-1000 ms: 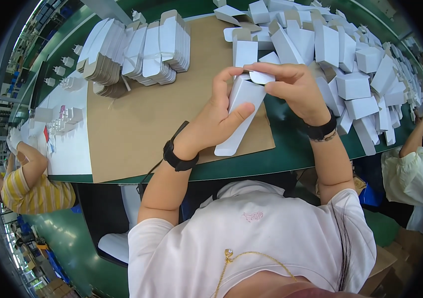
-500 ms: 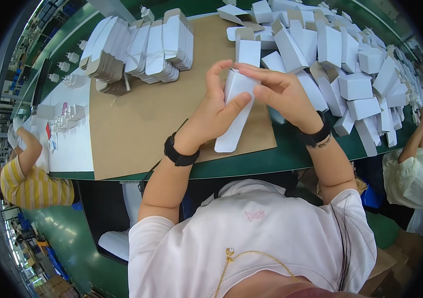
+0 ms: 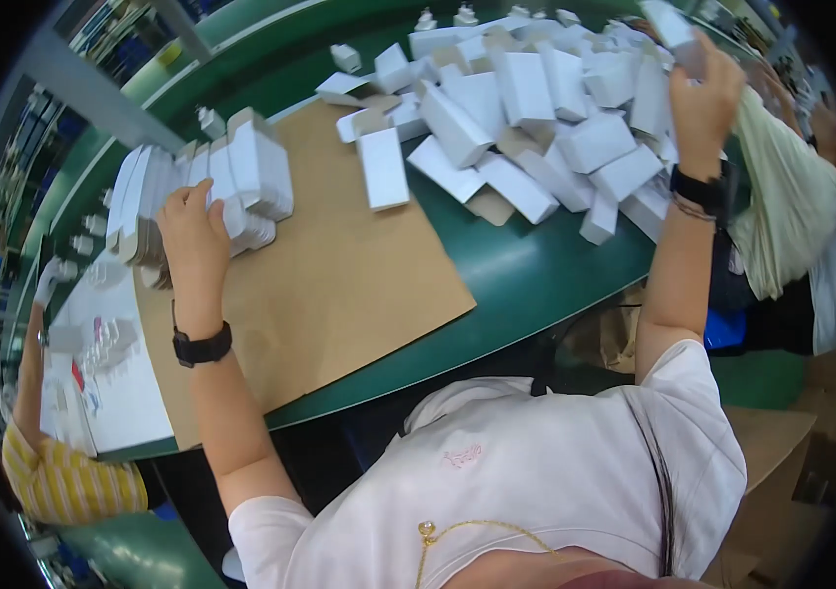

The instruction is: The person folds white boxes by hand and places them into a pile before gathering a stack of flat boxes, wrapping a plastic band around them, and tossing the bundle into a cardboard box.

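Observation:
My right hand [image 3: 708, 103] is raised at the far right and grips a white carton box [image 3: 671, 26] by its lower end, above the heap. At the left, my left hand [image 3: 192, 231] is over the front of a stack of flat, unfolded white cartons [image 3: 256, 172]. Its fingers are apart and slightly bent, with nothing visible in them; whether the tips touch the stack I cannot tell. A single white box [image 3: 382, 169] with a raised brown flap lies on the brown cardboard sheet [image 3: 339, 285], between my hands.
A large heap of white boxes [image 3: 536, 88] covers the back right of the green table [image 3: 526, 265]. On the left, a white sheet [image 3: 133, 402] bears small white items near a co-worker in a yellow striped shirt [image 3: 74, 476]. Another person [image 3: 781, 187] stands close by my right arm.
My hands have parted from the box they both held over the cardboard. The right has carried a box up and right; the left has moved left to the flat cartons. The view has turned.

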The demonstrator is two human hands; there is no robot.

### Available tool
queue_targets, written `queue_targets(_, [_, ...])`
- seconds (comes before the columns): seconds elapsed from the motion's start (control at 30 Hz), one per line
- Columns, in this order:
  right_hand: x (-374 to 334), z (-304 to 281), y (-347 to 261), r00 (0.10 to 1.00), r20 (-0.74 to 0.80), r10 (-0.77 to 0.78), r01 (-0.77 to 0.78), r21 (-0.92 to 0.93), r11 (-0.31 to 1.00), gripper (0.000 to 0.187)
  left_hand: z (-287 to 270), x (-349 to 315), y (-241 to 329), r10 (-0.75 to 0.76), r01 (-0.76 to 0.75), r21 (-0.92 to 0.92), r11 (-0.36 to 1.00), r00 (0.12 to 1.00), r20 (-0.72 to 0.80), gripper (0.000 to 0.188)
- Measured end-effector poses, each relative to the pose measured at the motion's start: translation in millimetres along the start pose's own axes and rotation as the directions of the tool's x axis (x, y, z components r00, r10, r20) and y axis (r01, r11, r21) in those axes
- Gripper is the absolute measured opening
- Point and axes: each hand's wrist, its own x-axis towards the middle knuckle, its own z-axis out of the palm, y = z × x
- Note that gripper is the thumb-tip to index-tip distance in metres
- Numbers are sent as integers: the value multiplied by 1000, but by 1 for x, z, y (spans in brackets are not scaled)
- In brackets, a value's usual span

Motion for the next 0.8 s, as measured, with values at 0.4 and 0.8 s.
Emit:
queue_targets(0.4, [-50, -24, -13, 950, 289, 117, -154, 108, 982, 33, 40, 26, -6, 51, -25, -100, 995, 961, 270, 6])
queue_targets(0.8, [-81, -77, -39, 813, 498, 300, -504, 346, 791, 23, 37, 20, 22, 120, -107, -69, 992, 968, 219, 8])
